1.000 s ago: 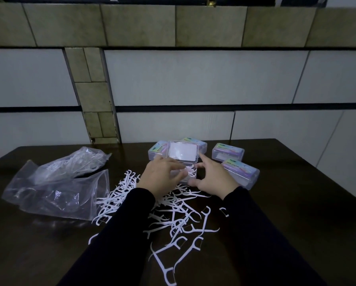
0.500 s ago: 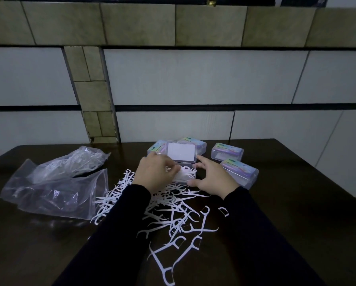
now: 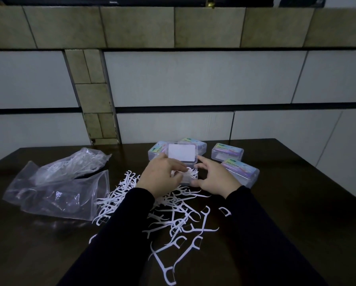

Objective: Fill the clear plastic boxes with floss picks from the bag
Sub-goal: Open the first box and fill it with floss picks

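- Floss picks (image 3: 173,219), thin white plastic with forked heads and curved, pointed handles, lie in a loose tangle across the lower middle of the frame, on a dark, glossy table (image 3: 296,203).
- One clear plastic box (image 3: 188,176), rectangular with rounded corners, sits open at the centre of the frame; its hinged lid (image 3: 182,152) stands up behind it and shows a plain white rectangular label. A small bunch of picks already lies inside.
- The left hand (image 3: 162,178) hangs over the open box with its fingers curled down, pinching picks at the box's mouth.
- The right hand (image 3: 214,178) rests against the right side of the open box, thumb low along the front edge and forefinger stretched toward the lid's corner, so that it cups the box.
- Both forearms wear dark, matte sleeves (image 3: 265,234) that rise from the bottom edge of the frame.
- Four closed boxes (image 3: 227,154) of the same clear plastic, with pastel printed labels on top, stand behind and to the right of the open one.
- A crumpled, translucent plastic bag (image 3: 55,188) lies at the left of the frame, soft and wrinkled, with more white picks visible in its upper fold.
- Behind the table rises a wall (image 3: 193,79) of large smooth pale tiles and mottled olive ones, split by dark bands.
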Demonstrator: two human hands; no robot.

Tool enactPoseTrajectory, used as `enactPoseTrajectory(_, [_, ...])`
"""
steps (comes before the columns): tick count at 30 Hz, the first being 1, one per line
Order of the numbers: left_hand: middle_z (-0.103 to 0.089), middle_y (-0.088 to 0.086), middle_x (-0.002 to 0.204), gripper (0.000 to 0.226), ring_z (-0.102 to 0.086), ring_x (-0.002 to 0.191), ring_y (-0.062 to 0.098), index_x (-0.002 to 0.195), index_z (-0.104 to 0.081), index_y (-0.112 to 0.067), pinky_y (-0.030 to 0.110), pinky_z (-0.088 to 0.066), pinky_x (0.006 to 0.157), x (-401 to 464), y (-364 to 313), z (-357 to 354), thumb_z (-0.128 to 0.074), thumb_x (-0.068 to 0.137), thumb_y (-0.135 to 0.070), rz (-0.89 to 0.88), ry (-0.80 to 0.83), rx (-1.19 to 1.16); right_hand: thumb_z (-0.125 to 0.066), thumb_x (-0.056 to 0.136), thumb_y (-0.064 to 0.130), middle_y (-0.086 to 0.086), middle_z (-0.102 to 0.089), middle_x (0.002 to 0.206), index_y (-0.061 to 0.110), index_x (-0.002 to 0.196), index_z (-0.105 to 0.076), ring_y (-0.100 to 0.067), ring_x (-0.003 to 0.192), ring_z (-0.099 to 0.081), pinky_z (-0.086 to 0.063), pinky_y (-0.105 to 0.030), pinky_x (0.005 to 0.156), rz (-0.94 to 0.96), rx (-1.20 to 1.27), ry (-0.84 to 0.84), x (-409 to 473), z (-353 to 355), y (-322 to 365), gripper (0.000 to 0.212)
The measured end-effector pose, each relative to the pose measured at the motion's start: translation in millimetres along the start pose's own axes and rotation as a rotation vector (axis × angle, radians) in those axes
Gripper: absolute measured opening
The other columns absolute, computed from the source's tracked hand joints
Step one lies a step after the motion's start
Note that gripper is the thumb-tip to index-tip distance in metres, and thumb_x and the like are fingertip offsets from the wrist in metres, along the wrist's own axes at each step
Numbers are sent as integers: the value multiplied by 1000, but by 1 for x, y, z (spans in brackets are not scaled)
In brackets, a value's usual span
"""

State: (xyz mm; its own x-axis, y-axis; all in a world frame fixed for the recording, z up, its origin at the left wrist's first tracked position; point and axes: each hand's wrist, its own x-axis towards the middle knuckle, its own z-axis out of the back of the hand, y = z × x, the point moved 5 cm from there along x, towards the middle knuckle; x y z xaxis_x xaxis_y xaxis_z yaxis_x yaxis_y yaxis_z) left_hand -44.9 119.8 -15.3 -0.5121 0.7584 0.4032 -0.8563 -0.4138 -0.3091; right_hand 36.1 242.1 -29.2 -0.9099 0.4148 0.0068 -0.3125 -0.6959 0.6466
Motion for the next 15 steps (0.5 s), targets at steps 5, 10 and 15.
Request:
enactPoseTrajectory(5, [-59, -18, 127, 33, -33, 96, 4, 121, -66, -31, 23, -29, 81, -1, -7, -9, -48, 93, -28, -55, 117, 1, -73, 83, 27, 5, -44, 147, 27, 152, -17, -18, 136, -38, -33, -39, 111, 3, -1, 18, -1, 0, 1, 89])
enactPoseTrajectory(10, [-59, -22, 126, 34, -31, 93, 4, 118, -66, -36, 26, -31, 82, 2, -9, -10, -42, 95, -30, -39, 81, 163, -72, 84, 27, 5, -44, 147, 28, 152, -18, -18, 136, -38, -32, -37, 110, -10, -13, 22, -2, 1, 3, 88])
enactPoseTrajectory(15, [-65, -19, 114, 28, -42, 99, 6, 108, -71, -32, 26, -40, 87, 0, -6, -3, -52, 90, -23, -42, -8, -12, -76, 80, 29, 2, -42, 148, 23, 151, -22, -18, 137, -37, -32, -36, 109, -59, -64, 16, -3, 5, 4, 90])
